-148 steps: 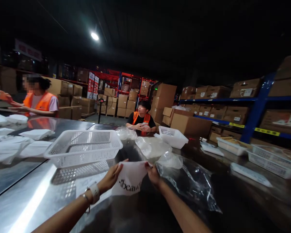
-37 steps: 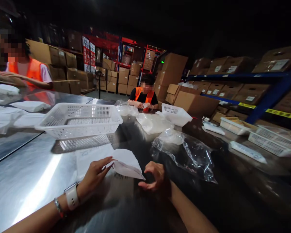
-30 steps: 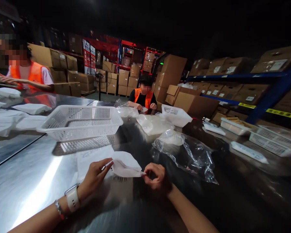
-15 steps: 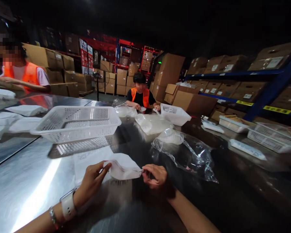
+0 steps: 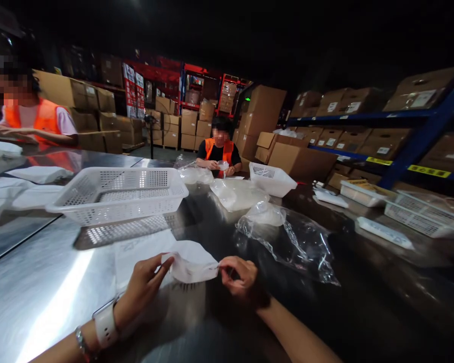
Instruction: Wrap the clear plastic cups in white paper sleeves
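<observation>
Pouch [image 5: 192, 262] between both fingers [image 5: 165, 264] (pinched).

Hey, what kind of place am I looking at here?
Most likely a warehouse packing area. Cardboard boxes fill tall racks, and people in orange vests sit at a long steel table with white baskets, while both hands hold a small white pouch.

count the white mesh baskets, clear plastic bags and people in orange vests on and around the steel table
White mesh baskets: 4, the big one, one by the far person, two on the right
Clear plastic bags: 3
People in orange vests: 2
Total: 9
</observation>
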{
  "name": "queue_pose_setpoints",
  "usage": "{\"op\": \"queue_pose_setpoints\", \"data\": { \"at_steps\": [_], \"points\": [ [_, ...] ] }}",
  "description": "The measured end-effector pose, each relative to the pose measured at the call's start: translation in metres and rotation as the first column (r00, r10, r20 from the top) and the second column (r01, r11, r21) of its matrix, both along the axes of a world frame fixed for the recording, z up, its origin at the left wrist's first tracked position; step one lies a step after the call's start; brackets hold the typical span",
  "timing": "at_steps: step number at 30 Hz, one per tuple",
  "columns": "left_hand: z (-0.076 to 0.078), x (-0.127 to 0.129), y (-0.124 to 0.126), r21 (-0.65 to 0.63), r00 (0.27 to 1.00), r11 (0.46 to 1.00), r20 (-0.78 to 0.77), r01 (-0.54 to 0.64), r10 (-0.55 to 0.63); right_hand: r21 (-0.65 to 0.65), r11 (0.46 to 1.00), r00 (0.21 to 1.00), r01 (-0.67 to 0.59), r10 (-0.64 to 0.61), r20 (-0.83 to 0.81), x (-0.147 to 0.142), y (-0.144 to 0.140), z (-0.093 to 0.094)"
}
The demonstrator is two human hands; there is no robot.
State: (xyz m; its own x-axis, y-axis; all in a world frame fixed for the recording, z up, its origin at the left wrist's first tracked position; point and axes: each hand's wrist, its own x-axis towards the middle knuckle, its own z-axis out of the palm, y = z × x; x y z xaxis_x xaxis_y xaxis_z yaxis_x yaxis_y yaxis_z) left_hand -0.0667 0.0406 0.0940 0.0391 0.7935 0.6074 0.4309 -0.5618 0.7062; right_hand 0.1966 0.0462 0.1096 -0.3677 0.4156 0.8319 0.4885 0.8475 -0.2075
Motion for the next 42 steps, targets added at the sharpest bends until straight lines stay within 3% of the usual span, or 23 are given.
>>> {"op": "queue_pose_setpoints", "data": {
  "at_steps": [17, 20, 22, 24, 27, 29, 31, 33, 34, 38, 42],
  "points": [
    [-0.003, -0.003, 0.002, 0.041, 0.999, 0.999, -0.033, 0.016, -0.015, -0.049, 0.996, 0.992, 0.071, -0.065, 0.112, 0.001, 0.004, 0.002],
    [-0.011, -0.009, 0.011, 0.096, 0.998, 0.995, -0.051, -0.021, 0.026, -0.046, 0.998, 0.981, -0.033, 0.041, 0.192, 0.012, 0.009, 0.01],
    [-0.019, -0.014, 0.018, 0.191, 0.996, 0.981, -0.077, -0.031, 0.046, -0.144, 0.983, 0.951, -0.118, 0.153, 0.269, 0.021, 0.009, 0.021],
    [-0.025, -0.018, 0.022, 0.27, 0.992, 0.963, -0.121, 0.001, 0.033, -0.349, 0.923, 0.908, -0.16, 0.276, 0.316, 0.03, 0.005, 0.033],
    [-0.028, -0.018, 0.024, 0.27, 0.983, 0.959, -0.179, 0.082, -0.034, -0.664, 0.729, 0.886, -0.164, 0.405, 0.225, 0.044, 0.0, 0.045],
    [-0.027, -0.016, 0.021, 0.226, 0.987, 0.971, -0.156, 0.083, -0.048, -0.765, 0.59, 0.919, -0.259, 0.394, -0.007, 0.054, 0.002, 0.046],
    [-0.023, -0.012, 0.019, 0.149, 0.992, 0.986, -0.111, 0.071, -0.054, -0.737, 0.545, 0.914, -0.4, 0.302, -0.272, 0.063, 0.008, 0.045],
    [-0.019, -0.009, 0.016, 0.07, 0.993, 0.995, -0.092, 0.075, -0.069, -0.665, 0.595, 0.892, -0.451, 0.274, -0.359, 0.066, 0.014, 0.041],
    [-0.018, -0.008, 0.015, 0.05, 0.993, 0.996, -0.092, 0.079, -0.074, -0.643, 0.63, 0.9, -0.435, 0.31, -0.306, 0.064, 0.016, 0.039],
    [-0.02, -0.007, 0.012, 0.094, 0.992, 0.993, -0.113, 0.074, -0.063, -0.611, 0.746, 0.883, -0.264, 0.441, 0.158, 0.035, 0.008, 0.019],
    [-0.017, -0.014, 0.01, 0.135, 0.975, 0.989, -0.217, 0.067, -0.037, -0.562, 0.824, 0.848, -0.069, 0.345, 0.402, 0.003, -0.007, -0.002]
  ]
}}
